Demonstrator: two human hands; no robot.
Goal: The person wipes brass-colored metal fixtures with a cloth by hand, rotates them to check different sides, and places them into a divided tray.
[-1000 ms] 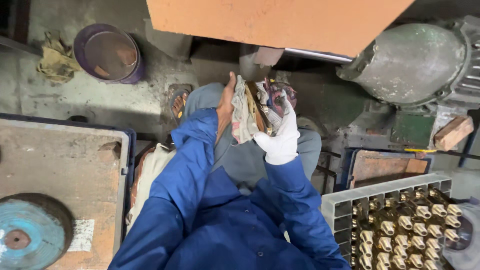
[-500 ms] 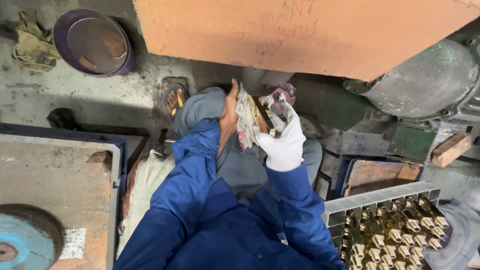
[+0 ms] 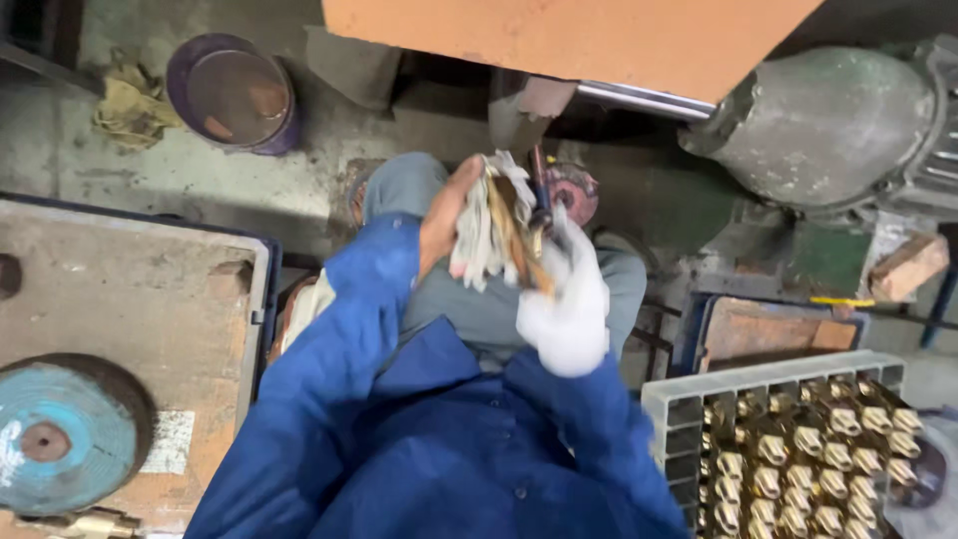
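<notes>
— What are the hands doing, near the middle of the frame?

— The left hand [image 3: 446,215] is bare, and its grip is clenched on a worn, dirty-white glove [image 3: 486,232] held just above the lap. The right hand [image 3: 566,299] already wears a white glove and grasps the other edge of that same glove, so both hands meet on it at centre frame. Something thin and dark stands up between the hands; what it is cannot be told.

— And the person?

— Blue sleeves run up from the bottom edge, with grey trousers under the hands.

— What lies around them?

— At lower right a grey plastic crate [image 3: 689,399] with dividers holds rows of small brass fittings [image 3: 798,469]. At the left a rusty worktop [image 3: 120,299] carries a blue-green round disc [image 3: 60,434] in the lower-left corner. In the upper left a purple bucket [image 3: 232,95] stands on the concrete floor, with a crumpled yellowish rag [image 3: 130,105] just beside it. An orange panel [image 3: 559,35] fills the top centre, and a grey motor housing [image 3: 828,125] sits at the upper right.
</notes>
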